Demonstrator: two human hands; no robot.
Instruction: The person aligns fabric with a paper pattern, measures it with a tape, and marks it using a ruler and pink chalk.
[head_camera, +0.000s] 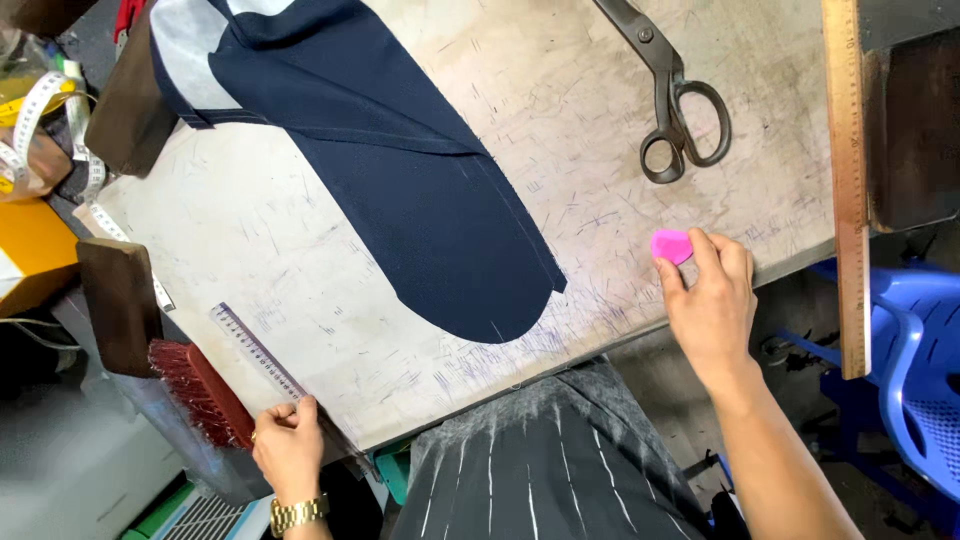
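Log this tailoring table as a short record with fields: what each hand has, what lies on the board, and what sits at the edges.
left hand: fingertips on a clear ruler at the table's near edge, beside a red brush
right hand: pinching a pink chalk
centre: navy cloth panel lying flat on the scuffed table
far side: black scissors, shut
right edge: long wooden ruler
left edge: measuring tape

Bare forearms (no sleeves), gold wristwatch (298, 514), dark pinstriped garment (540, 470).
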